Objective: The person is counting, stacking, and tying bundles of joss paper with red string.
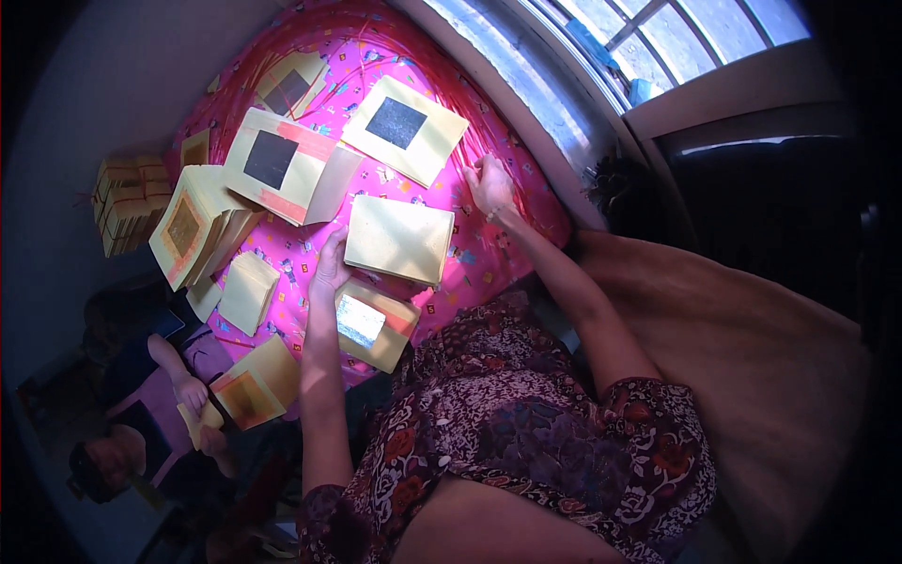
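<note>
My left hand (331, 263) grips the left edge of a thick stack of pale yellow paper (399, 240), which lies close in front of me. At the table's right side, my right hand (490, 186) has its fingers bent together on thin red strings (460, 122) that run along the edge. Just beyond the stack lies a yellow paper pile (425, 160) with a dark square on top. Another pile with a silver square (362, 322) sits nearer to me, partly under my left forearm.
A pink patterned cloth (324, 70) covers the table. More paper piles (268, 160) stand at the left, with tied bundles (132, 207) by the wall. A person (193, 393) at the lower left handles paper. A window ledge (526, 75) borders the right side.
</note>
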The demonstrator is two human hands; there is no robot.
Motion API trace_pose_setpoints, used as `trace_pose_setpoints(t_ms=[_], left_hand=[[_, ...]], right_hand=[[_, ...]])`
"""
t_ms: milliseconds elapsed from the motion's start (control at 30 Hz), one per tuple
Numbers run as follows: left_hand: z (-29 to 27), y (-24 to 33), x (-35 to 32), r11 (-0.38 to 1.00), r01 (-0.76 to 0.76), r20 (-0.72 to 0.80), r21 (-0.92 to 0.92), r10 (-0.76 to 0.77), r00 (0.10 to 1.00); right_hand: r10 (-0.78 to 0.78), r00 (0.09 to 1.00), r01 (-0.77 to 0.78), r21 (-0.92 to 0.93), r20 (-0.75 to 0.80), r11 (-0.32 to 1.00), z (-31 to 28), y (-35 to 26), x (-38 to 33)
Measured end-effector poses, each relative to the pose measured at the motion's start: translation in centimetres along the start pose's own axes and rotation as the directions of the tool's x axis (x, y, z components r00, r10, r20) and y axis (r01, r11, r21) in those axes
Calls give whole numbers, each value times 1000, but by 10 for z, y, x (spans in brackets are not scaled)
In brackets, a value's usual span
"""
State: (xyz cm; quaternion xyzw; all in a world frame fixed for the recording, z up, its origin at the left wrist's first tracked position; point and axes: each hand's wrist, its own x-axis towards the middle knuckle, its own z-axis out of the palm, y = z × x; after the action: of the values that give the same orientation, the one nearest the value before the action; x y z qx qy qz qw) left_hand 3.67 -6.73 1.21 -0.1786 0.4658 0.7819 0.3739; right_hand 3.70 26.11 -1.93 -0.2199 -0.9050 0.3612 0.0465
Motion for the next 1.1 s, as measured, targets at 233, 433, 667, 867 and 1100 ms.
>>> trace_pose_setpoints(t_ms=[233, 433, 667, 867, 1100], left_hand=[[5, -10, -17, 976, -219, -94, -14, 216, 972], [47, -7, -48, 571, -461, -293, 679, 787, 543], [144, 38, -83, 178, -365, -32, 914, 927, 372], [160, 45, -79, 51, -215, 75, 975, 840, 537], [138, 49, -63, 900, -357, -30, -248, 362, 932]], right_hand=[[111, 993, -104, -144, 49, 984, 1, 6, 32], [-34, 994, 58, 235, -107, 970, -53, -18, 16], [-614, 773, 499, 445, 158, 743, -113, -123, -47], [-716, 570, 588, 408, 404, 699, -103, -142, -61], [-707, 98, 448, 603, 701, 660, -146, -179, -76]])
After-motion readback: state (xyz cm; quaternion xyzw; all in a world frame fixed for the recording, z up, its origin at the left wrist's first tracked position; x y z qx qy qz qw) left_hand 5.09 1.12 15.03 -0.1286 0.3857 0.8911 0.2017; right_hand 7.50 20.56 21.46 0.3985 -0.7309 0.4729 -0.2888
